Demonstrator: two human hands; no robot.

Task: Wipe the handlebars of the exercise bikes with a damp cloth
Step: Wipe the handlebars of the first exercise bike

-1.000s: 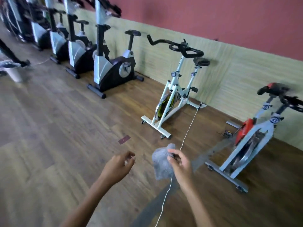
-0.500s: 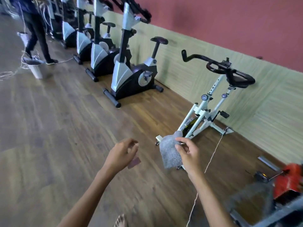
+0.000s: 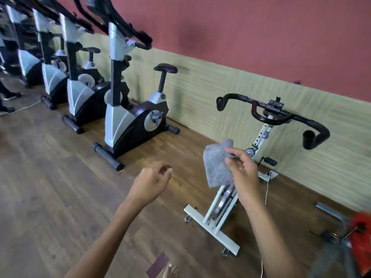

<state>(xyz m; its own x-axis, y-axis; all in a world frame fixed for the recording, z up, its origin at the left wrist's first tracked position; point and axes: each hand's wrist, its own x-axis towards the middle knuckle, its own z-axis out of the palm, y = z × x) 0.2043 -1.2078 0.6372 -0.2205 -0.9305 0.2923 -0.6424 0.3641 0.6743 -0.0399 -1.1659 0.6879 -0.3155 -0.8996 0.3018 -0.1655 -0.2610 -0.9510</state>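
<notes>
A grey cloth (image 3: pixel 217 164) hangs from my right hand (image 3: pixel 242 173), which pinches its top edge between thumb and fingers. Just behind it stands a white spin bike (image 3: pixel 220 213) with black curved handlebars (image 3: pixel 275 115) up and to the right of the cloth, not touched. My left hand (image 3: pixel 151 182) floats to the left of the cloth, fingers loosely curled, holding nothing. Further left a black and silver upright bike (image 3: pixel 128 121) has its handlebars (image 3: pixel 130 35) high up.
More upright bikes (image 3: pixel 80 97) line the green and red wall to the far left. A person's shoes (image 3: pixel 9 97) show at the left edge. A thin cord (image 3: pixel 267 189) trails on the wooden floor; a red bike part (image 3: pixel 359 233) lies at the lower right.
The view has come closer to the white spin bike, whose handlebars now sit just past the cloth. My right hand has lifted the cloth higher; the left hand stays empty.
</notes>
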